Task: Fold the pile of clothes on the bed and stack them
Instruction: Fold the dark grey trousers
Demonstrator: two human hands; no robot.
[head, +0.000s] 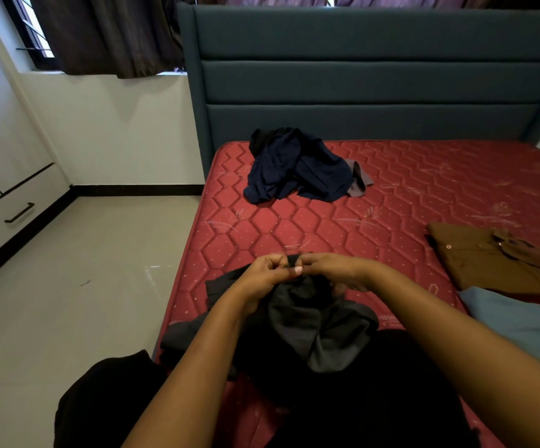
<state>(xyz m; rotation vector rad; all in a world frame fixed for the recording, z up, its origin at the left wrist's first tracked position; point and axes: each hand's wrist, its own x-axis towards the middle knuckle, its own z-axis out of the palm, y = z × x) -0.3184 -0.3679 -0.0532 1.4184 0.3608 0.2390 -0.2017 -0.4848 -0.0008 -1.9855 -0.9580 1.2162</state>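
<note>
A dark grey and black garment (pixel 297 321) hangs bunched over the near edge of the red mattress (pixel 391 195). My left hand (pixel 263 273) and my right hand (pixel 333 270) meet at its top edge, and both pinch the cloth between fingers and thumb. A loose pile of navy clothes (pixel 294 166) with a grey piece beside it lies near the headboard. A folded brown shirt (pixel 495 257) rests at the right, with a folded light blue garment (pixel 520 321) just in front of it.
A teal padded headboard (pixel 368 82) backs the bed. Tiled floor (pixel 84 270) runs along the left, bordered by white drawers (pixel 6 215). Dark curtains (pixel 107 33) hang over the window at the top left.
</note>
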